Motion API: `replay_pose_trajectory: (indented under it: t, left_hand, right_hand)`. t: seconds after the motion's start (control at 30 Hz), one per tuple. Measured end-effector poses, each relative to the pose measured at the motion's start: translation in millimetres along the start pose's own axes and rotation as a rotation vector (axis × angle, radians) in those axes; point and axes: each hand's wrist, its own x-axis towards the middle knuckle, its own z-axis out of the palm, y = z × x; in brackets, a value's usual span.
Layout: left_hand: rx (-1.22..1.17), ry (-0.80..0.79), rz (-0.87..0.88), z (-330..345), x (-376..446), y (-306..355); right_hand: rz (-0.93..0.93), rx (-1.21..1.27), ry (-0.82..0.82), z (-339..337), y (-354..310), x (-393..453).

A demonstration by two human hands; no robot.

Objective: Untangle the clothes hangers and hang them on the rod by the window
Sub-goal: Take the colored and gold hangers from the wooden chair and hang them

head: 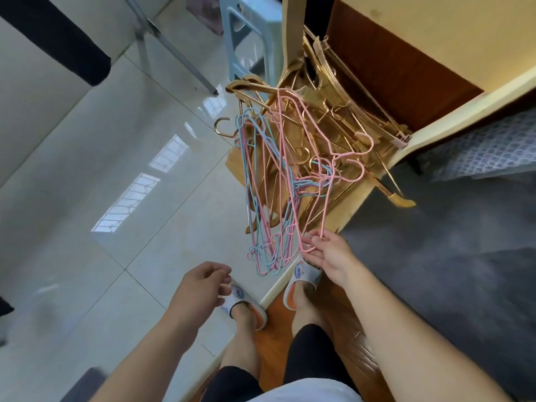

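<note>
Pinched at one end by the right hand, a tangled bunch of pink and blue hangers is held over the gold hanger pile, seemingly for sorting, while the left hand hangs loosely curled, empty.

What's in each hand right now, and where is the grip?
The right hand pinches a pink wire hanger at its rounded corner. The left hand holds nothing.
</note>
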Motion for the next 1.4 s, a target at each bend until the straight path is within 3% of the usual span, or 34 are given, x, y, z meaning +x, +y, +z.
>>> replay_pose_trajectory:
  t: [0.3, 0.53, 0.63, 0.8, 0.9, 0.97, 1.13, 1.23, 1.4]
  left_hand:
    - [-0.068, -0.026, 0.028, -3.4, -1.2, -3.4]
    - [-0.127, -0.11, 0.202, 17.1, -10.2, 33.9]
    - [-0.187, -0.036, 0.175, 14.7, -1.3, 41.2]
    - [-0.271, 0.03, 0.107, -3.4, 11.6, 33.9]
    - [-0.344, 0.072, 0.055, -16.8, 18.0, 14.6]
    - [-0.377, 0.133, 0.029, -30.2, 19.1, -5.4]
    - [-0.26, 0.29, -0.021, -62.5, 5.0, -60.9]
    - [-0.255, 0.367, -0.059, -78.6, -0.4, -88.0]
    - [-0.277, 0.428, -0.078, -91.2, -1.8, -108.2]
  right_hand:
    - [-0.14, -0.074, -0.062, -3.2, -13.8, -57.5]
    - [-0.315, -0.44, -0.235, 78.9, -10.9, -130.6]
    - [-0.401, -0.651, -0.31, 115.7, 6.4, -133.9]
    - [-0.409, -0.722, -0.374, 136.3, 17.2, -131.6]
    - [-0.289, -0.723, -0.5, 131.4, 24.0, -120.0]
    - [-0.246, -0.683, -0.399, 119.3, 33.1, -99.6]
    - [-0.058, -0.537, 0.169, 61.5, 32.3, -39.0]
    - [0.037, -0.545, 0.277, 38.3, 38.8, 1.3]
    - [0.072, -0.369, 0.278, 44.2, 38.9, 48.9]
